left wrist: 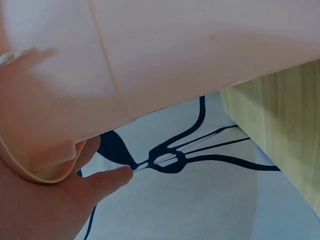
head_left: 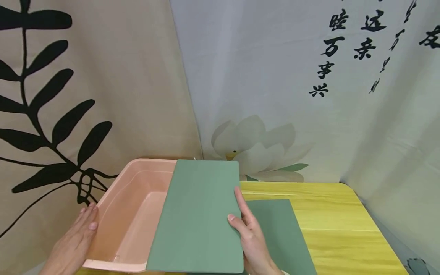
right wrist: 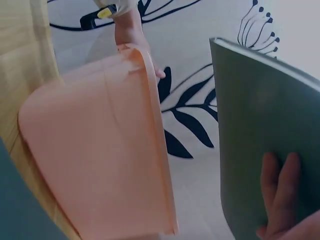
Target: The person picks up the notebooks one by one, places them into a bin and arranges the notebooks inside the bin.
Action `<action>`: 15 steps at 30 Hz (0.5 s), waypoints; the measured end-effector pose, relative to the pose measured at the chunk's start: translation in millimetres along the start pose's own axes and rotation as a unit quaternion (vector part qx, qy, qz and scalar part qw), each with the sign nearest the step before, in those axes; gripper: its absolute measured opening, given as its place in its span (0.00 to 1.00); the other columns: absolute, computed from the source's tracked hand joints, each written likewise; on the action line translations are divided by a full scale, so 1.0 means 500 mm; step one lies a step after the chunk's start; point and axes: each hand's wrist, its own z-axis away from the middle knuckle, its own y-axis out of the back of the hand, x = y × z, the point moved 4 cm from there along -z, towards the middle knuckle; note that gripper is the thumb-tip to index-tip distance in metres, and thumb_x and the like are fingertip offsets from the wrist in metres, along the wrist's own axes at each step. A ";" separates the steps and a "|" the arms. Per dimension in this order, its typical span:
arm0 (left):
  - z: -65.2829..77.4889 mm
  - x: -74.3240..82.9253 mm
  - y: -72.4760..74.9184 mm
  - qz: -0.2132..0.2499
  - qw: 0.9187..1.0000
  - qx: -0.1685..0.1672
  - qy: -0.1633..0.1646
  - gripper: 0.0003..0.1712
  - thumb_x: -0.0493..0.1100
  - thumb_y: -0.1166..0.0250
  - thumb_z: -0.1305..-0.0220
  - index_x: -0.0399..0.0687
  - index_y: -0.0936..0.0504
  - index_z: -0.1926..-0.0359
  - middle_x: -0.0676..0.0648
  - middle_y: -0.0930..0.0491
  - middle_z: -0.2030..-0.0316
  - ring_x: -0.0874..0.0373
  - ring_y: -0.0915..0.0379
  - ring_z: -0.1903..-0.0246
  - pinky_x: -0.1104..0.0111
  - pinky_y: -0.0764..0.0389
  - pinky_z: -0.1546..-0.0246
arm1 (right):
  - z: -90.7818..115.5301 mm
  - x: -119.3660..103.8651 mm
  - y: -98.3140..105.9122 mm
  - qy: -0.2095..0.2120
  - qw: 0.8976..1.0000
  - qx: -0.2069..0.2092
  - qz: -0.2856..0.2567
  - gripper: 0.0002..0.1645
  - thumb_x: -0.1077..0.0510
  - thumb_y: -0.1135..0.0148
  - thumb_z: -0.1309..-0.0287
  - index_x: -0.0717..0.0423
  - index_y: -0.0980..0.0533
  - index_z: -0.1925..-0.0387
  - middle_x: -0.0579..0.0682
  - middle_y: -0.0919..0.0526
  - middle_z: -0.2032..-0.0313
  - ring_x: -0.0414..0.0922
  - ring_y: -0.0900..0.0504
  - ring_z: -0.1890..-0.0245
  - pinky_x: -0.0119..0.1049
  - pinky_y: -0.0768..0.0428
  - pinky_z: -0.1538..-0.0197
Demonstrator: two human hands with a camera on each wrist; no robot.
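Observation:
A deep pink plastic basin (head_left: 144, 214) stands at the left end of the table. My left hand (head_left: 73, 238) grips its left rim, thumb over the edge and fingers along the outside; the left wrist view shows the basin's outer wall (left wrist: 165, 65) close above that hand (left wrist: 55, 200). A thin green rectangular board (head_left: 199, 217) with rounded corners is raised over the basin's right side, covering part of it. My right hand (head_left: 252, 233) holds the board by its right edge, thumb on the near face. Fingers (right wrist: 285, 185) lie flat against the other face.
Another green board (head_left: 282, 233) lies on the yellow wood-grain table (head_left: 343, 229), right of the raised one. Behind hang pale curtains (head_left: 258, 76) with black leaf prints and lettering. The basin's bottom overhangs the table's side (left wrist: 280, 110) at the left.

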 end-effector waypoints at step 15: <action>0.002 0.001 0.001 0.004 1.000 -0.006 0.012 0.33 0.46 0.65 0.14 0.30 0.58 0.20 0.36 0.68 0.19 0.40 0.80 0.20 0.75 0.86 0.33 | -0.084 0.035 -0.121 0.003 1.000 -0.031 0.001 0.43 0.59 0.46 0.25 0.31 0.49 0.18 0.45 0.58 0.18 0.43 0.41 0.78 0.28 0.38 0.74</action>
